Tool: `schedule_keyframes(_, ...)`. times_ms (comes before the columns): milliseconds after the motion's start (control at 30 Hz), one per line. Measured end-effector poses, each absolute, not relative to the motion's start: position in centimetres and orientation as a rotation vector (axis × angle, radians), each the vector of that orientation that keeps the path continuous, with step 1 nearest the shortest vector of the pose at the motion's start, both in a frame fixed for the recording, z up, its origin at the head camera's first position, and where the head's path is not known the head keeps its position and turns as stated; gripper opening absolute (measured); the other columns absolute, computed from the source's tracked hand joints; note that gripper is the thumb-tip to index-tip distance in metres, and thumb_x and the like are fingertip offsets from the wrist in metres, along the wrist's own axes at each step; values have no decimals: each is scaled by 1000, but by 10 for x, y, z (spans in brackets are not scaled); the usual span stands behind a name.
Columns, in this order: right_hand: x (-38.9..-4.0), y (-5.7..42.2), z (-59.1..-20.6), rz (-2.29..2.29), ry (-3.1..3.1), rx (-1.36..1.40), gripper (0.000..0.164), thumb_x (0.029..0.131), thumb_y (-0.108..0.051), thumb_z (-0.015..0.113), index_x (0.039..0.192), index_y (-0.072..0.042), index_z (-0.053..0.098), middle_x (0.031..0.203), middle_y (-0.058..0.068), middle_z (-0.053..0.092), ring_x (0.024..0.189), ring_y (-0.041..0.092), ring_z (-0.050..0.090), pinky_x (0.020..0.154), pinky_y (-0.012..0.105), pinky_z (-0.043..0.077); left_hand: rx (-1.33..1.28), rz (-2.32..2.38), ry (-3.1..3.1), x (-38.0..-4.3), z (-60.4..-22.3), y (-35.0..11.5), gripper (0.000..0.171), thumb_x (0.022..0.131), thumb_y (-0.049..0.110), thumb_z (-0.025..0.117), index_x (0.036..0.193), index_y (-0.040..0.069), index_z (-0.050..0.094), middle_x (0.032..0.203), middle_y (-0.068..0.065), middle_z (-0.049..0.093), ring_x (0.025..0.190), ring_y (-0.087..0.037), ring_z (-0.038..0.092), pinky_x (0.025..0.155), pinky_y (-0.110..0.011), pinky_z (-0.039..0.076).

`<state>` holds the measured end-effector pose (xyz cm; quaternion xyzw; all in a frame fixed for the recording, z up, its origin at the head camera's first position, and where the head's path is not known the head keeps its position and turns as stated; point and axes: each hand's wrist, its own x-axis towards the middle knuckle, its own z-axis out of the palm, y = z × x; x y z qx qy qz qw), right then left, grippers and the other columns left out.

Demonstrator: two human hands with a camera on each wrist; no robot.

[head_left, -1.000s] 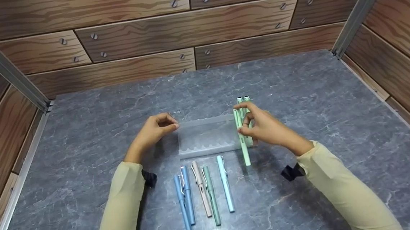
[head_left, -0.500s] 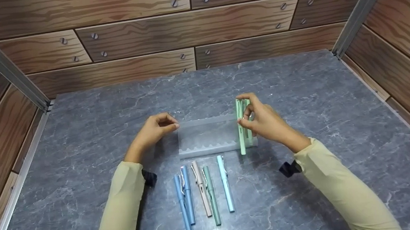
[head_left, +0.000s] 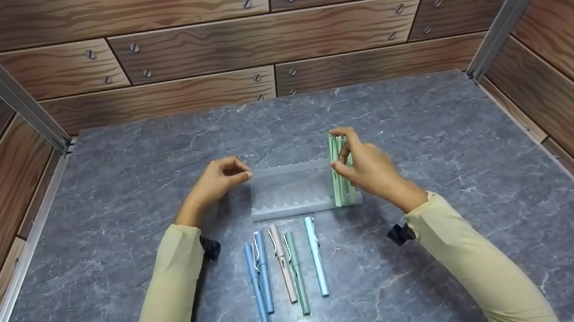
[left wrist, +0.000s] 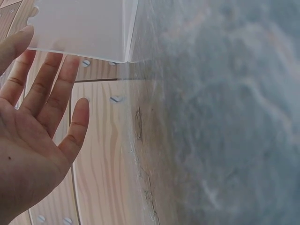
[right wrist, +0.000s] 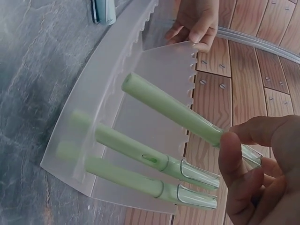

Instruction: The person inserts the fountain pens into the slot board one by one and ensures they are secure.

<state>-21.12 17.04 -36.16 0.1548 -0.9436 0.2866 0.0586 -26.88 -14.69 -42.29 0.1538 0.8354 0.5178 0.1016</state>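
A frosted clear plastic pen rack (head_left: 291, 186) with notched edges stands in the middle of the table. My left hand (head_left: 220, 178) pinches its back left corner, thumb above and fingers beneath, as the left wrist view (left wrist: 44, 108) shows. At the rack's right end, my right hand (head_left: 371, 168) holds a light green pen (right wrist: 168, 105) near its clip end, between thumb and fingers. That pen is above the rack, lined up front to back. Beside it, a light green pen (right wrist: 129, 147) and another light green pen (right wrist: 126, 177) lie side by side in the notches.
In front of the rack lie two blue pens (head_left: 256, 289), a beige pen (head_left: 283, 265), a dark green pen (head_left: 297, 276) and a light blue pen (head_left: 316, 257). Wood-patterned walls (head_left: 198, 51) enclose the grey marbled table (head_left: 117, 193).
My right hand has moved the light green pen back and slightly down, from sticking out past the rack's front to lying in line with the two others. My left hand stays at the corner.
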Motion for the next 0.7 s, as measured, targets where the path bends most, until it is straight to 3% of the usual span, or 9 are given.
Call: schedule_keyframes(700, -221, 168, -373, 797, -2774, 484, 58, 91, -18, 67, 139, -11, 35, 82, 4, 64, 47, 11, 53, 47, 26, 40, 465, 1512, 2477, -270, -424, -147, 20, 89, 21, 69, 100, 4, 68, 99, -7, 68, 88, -9, 62, 82, -26, 50)
